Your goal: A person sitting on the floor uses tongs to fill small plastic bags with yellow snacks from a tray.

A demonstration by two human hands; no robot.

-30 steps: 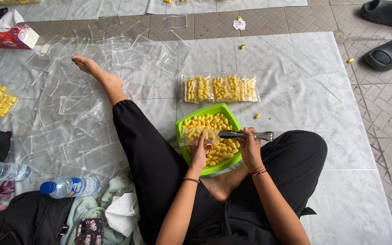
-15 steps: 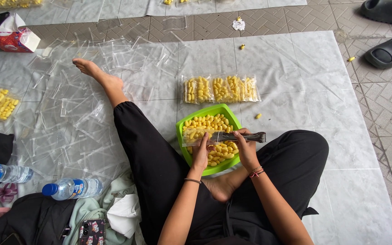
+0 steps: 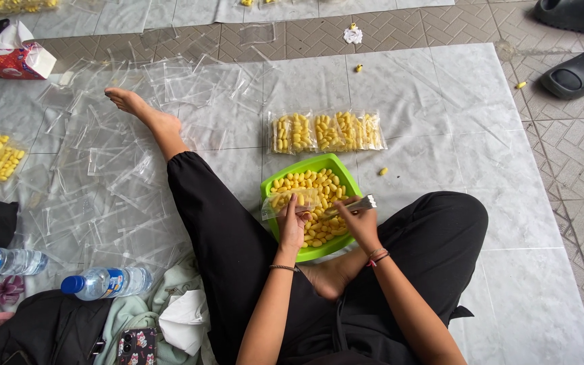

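1. My left hand [image 3: 293, 226] is closed on a small clear bag [image 3: 290, 202], pinching its near edge; the bag lies over the green basket [image 3: 338, 169], its long axis running left to right.
2. My right hand [image 3: 358, 223] grips a metal scoop [image 3: 354, 205], fingers wrapped tight, its long axis pointing left toward the bag mouth just beside it.
3. Yellow pieces [image 3: 312, 186] fill the basket under both hands.
4. Beyond lie filled bags [image 3: 326, 132] in a row, empty clear bags [image 3: 123, 196] well to my left.
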